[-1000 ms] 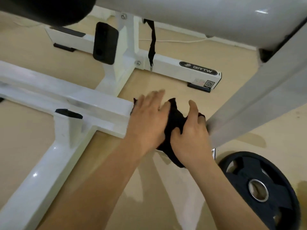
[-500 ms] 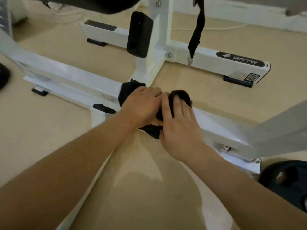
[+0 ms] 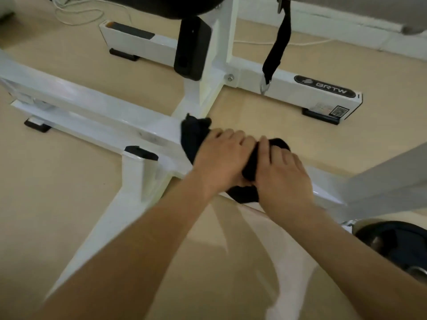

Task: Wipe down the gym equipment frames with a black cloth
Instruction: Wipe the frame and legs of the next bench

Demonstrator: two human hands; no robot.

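A black cloth (image 3: 193, 137) lies bunched over the low white frame bar (image 3: 97, 112) of the gym machine, near the floor at the centre. My left hand (image 3: 219, 158) presses down on the cloth's left part with fingers curled over it. My right hand (image 3: 284, 174) grips the cloth's right part, its fingers wrapped over the bar. Both hands sit side by side and hide most of the cloth.
A white upright post (image 3: 217, 65) with a black pad (image 3: 191, 47) rises behind the hands. A rear base bar (image 3: 300, 88) carries a hanging black strap (image 3: 276, 51). A black weight plate (image 3: 397, 243) lies at the right. A diagonal white leg (image 3: 120, 209) runs toward the near left.
Both hands with the cloth have slid left along the bar, away from the grey slanted beam toward the upright post. The view has shifted, so the weight plate sits nearer the right edge.
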